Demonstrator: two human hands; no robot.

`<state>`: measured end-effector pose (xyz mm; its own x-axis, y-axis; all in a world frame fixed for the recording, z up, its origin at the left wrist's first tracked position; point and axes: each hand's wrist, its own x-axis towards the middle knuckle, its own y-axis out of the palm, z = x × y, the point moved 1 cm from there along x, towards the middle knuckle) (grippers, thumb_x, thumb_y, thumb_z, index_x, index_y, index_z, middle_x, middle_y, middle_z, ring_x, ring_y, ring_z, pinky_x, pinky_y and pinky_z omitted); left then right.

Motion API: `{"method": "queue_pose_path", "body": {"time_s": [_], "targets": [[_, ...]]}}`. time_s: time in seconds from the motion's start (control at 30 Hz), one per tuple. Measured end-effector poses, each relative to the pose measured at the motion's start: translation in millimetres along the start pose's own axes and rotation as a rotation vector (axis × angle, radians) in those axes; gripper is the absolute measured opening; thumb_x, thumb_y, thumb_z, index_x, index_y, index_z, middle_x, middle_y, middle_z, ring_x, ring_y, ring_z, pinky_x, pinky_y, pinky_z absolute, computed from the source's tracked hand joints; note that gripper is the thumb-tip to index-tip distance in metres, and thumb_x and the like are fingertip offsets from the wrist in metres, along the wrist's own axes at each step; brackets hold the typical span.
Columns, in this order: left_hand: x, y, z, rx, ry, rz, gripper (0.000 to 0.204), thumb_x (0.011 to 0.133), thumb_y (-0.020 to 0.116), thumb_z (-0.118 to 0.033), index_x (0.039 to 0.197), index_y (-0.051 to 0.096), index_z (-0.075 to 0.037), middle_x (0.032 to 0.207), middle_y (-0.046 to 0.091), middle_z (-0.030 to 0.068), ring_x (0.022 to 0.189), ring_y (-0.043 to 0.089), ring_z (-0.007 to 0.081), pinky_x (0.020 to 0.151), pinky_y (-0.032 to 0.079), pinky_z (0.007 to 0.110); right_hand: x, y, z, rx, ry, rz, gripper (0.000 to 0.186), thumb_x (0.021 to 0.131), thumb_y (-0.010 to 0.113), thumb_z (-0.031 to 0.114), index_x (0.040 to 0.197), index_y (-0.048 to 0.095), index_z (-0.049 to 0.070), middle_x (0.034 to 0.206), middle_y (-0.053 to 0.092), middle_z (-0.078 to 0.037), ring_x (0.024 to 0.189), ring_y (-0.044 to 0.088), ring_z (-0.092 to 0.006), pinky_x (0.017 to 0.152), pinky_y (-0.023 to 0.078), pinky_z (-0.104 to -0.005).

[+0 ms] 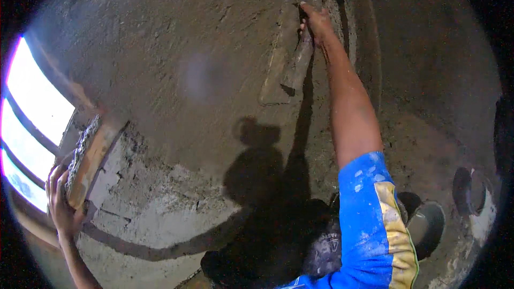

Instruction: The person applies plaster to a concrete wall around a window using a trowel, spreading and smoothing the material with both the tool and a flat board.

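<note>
My right hand reaches high up the wall, its fingers closed round the grip of a long plastering float. The float's flat face lies against wet grey-brown plaster, with its length running down and slightly left. Low on the left, beside the bright window, my left hand is wrapped round the lower end of a wooden board. Grey mortar is caked along that board's window-side edge. Part of the float's handle is hidden behind my right fingers.
A barred window glares at the left. Rougher, paler wall shows below the plastered area, crossed by my shadow. Low on the right are a round bucket and another round container.
</note>
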<state>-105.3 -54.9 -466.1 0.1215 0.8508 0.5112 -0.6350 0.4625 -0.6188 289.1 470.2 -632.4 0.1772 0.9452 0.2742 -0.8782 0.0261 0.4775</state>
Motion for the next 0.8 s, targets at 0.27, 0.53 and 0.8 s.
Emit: {"method": "queue_pose_path", "body": {"time_s": [0.27, 0.53, 0.8], "targets": [[4, -1, -1, -0.017, 0.057, -0.014, 0.05, 0.069, 0.061, -0.02, 0.115, 0.05, -0.003, 0.125, 0.046, 0.0167, 0.118, 0.042, 0.0358, 0.1, 0.033, 0.043, -64, 9, -23, -0.26, -0.15, -0.135, 0.054, 0.081, 0.064, 0.038, 0.107, 0.042, -0.003, 0.078, 0.055, -0.012, 0.047, 0.052, -0.0167, 0.047, 0.046, -0.0331], [-8, 13, 24, 0.092, 0.026, 0.022, 0.066, 0.073, 0.053, -0.051, 0.118, 0.051, -0.003, 0.126, 0.047, 0.0166, 0.119, 0.041, 0.0373, 0.099, 0.034, 0.048, -337, 93, -128, -0.501, -0.079, 0.065, 0.079, 0.081, 0.059, 0.043, 0.131, 0.026, -0.008, 0.118, 0.048, -0.027, 0.105, 0.05, -0.0387, 0.091, 0.038, -0.0413], [-10, 6, 22, 0.053, 0.079, 0.059, 0.063, 0.066, 0.06, -0.027, 0.122, 0.046, -0.002, 0.128, 0.043, 0.0174, 0.121, 0.038, 0.0355, 0.102, 0.03, 0.044, -171, 0, -135, -0.294, 0.001, -0.254, 0.064, 0.079, 0.065, 0.041, 0.113, 0.039, -0.007, 0.071, 0.054, -0.009, 0.05, 0.051, -0.0154, 0.045, 0.042, -0.0304]]}}
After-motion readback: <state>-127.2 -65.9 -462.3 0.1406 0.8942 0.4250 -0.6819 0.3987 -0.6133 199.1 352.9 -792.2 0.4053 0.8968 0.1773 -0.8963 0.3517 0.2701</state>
